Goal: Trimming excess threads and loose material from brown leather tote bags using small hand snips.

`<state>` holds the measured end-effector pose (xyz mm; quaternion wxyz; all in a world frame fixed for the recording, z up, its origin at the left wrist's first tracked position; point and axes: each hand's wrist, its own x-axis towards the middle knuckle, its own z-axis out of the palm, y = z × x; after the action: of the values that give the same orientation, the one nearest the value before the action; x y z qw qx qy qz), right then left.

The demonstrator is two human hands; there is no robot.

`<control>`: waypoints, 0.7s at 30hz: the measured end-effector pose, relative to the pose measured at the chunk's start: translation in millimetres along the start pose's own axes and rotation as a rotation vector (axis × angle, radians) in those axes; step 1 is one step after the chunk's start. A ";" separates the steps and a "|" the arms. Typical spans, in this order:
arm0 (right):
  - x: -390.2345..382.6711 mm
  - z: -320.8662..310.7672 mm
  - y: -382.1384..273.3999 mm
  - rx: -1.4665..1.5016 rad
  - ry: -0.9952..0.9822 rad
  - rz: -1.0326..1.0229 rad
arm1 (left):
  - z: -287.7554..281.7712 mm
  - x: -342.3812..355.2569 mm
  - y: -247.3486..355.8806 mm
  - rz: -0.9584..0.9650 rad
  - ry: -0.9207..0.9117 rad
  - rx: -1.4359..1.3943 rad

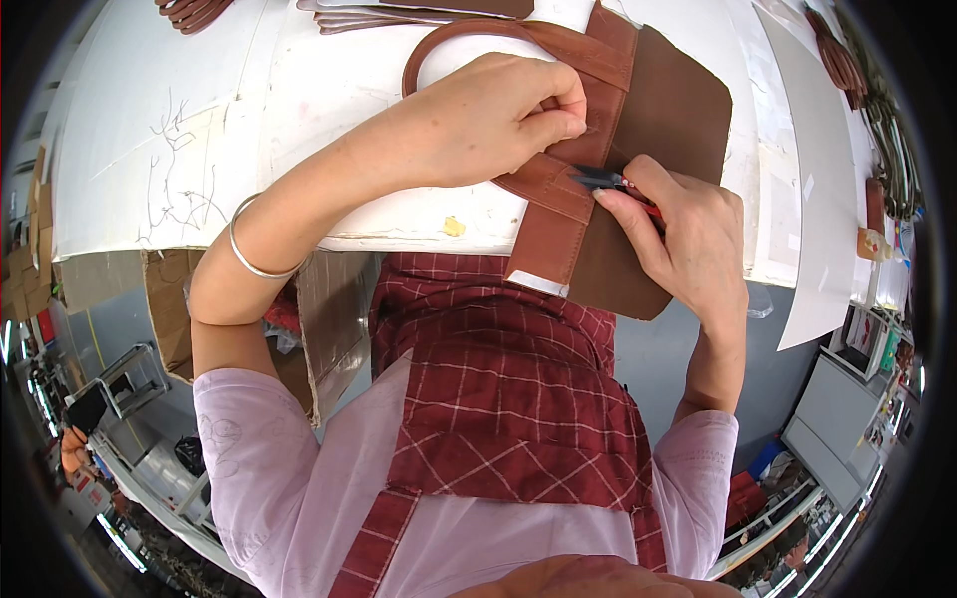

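A brown leather bag panel [678, 110] lies slantwise over the table's near edge, with a lighter reddish-brown band [550, 242] stitched along it. A curved leather handle [424, 55] loops out to the left from that band. My left hand [498, 120] rests over the band with thumb and fingers pinched together; whatever is between them is too small to make out. In my right hand [688, 229] are small thread snips [596, 177] with dark blades and a red grip. Their tips point left, at the stitched handle tab [558, 184].
Loose dark threads [179, 179] are scattered on the white table [100, 120] at the left. Stacked brown leather pieces [399, 15] lie at the far side, and bundled brown straps [835, 55] at the far right. Below the table stands an open cardboard box [339, 319].
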<state>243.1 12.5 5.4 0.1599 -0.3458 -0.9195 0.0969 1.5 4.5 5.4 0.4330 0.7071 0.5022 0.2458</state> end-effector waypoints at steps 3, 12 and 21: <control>2.6 1.0 -1.8 -0.011 0.020 0.008 | -1.9 -2.6 -7.3 -0.014 -0.072 -0.009; 4.2 4.6 -1.8 0.114 0.074 0.091 | 0.2 -4.5 -5.0 0.123 -0.080 0.039; -1.7 -6.7 5.2 0.137 -0.050 0.070 | -2.3 0.9 -8.1 -0.042 -0.152 -0.138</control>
<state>249.9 15.7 9.8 0.1564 -0.3636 -0.9018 0.1736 -4.0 7.1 -0.5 0.5225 0.6816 0.4643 0.2164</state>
